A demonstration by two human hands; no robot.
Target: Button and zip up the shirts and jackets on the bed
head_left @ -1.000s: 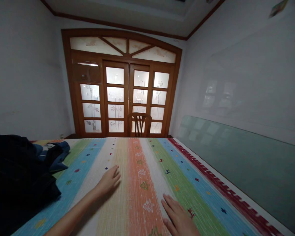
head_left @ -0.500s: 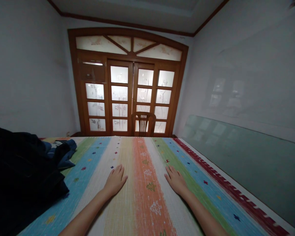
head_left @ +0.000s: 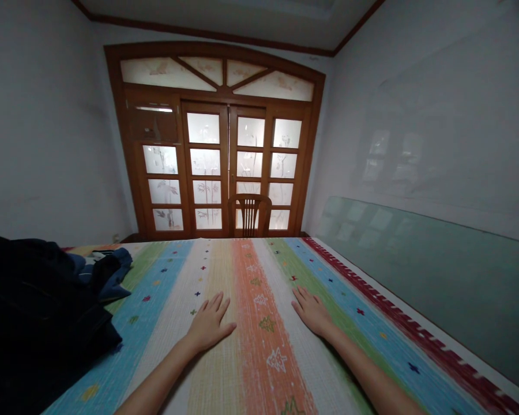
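Observation:
Palm down on the striped tablecloth (head_left: 259,380), my left hand (head_left: 211,324) rests over the cream and yellow stripes. Its fingers are spread and the thumb points to the right. My right hand (head_left: 312,311) lies flat on the white and green stripes, fingers stretched forward and slightly apart. Neither hand holds anything. Between them runs an orange stripe with printed tree shapes. A heap of dark clothes (head_left: 38,323) covers the left side of the cloth, well apart from my left hand.
A wooden chair (head_left: 249,213) stands at the far edge of the table, before wooden doors (head_left: 225,167) with frosted panes. A pale green glass panel (head_left: 436,265) runs along the right side. White walls rise on both sides.
My left hand has shifted a little to the right, with its fingers and thumb spread wider. My right hand has stayed nearly in place. The view has turned slightly.

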